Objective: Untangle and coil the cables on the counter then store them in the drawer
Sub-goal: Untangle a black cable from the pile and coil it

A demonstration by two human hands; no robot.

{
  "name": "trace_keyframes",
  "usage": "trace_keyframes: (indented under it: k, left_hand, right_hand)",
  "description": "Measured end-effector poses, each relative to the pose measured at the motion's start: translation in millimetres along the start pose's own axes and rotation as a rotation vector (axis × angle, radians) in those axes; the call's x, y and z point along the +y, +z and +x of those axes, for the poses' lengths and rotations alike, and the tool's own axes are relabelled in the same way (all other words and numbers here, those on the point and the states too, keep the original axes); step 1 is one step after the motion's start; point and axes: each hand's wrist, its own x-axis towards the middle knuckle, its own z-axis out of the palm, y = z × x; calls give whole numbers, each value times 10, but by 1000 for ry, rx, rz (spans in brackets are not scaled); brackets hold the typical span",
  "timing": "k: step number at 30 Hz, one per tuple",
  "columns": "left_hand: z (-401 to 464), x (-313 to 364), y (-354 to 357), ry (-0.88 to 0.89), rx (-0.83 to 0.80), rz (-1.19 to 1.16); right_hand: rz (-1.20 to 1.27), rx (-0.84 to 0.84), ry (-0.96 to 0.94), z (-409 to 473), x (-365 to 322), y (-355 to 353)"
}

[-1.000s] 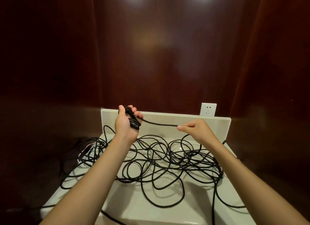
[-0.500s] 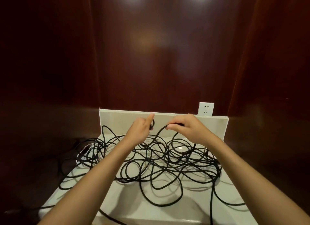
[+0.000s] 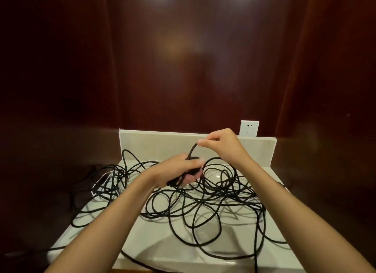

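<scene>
White counter (image 3: pixel 158 244), left hand (image 3: pixel 175 172) gripping coiled cable (image 3: pixel 189 174), right hand (image 3: pixel 221 144) pinching strand

Cable (image 3: pixel 205 206): black, matt, round sheath, seemingly rubber or plastic; no sheen on any loop.
Counter (image 3: pixel 162 242): pale cream, smooth, polished stone or stone-like slab; soft reflections and shadows of the loops show on it.
Backsplash (image 3: pixel 154 144), at 12 o'clock from the tangle: same pale material, duller finish.
Wall panels (image 3: pixel 183 59): dark red-brown wood look, high-gloss lacquer, mirroring ceiling lights.
Socket (image 3: pixel 249 128), at 1 o'clock: white plastic, smooth, slightly glossy faceplate.
</scene>
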Motion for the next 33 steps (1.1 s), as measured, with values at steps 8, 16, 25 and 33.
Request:
trace_keyframes:
  k: [8,16,25,33]
  left_hand:
    - [86,-108,-57,29,489,-300]
    - [149,-166,-279,309,805,-1064]
    - [126,6,-388,489,811,-1540]
    - [99,-21,-533,393,1225,-745]
  right_hand:
    - [48,-80,197,-17,156,-14]
    - [275,-131,383,-82,356,-110]
    - [342,-158,416,-161,478,-149]
    - [40,-212,283,-279,445,-332]
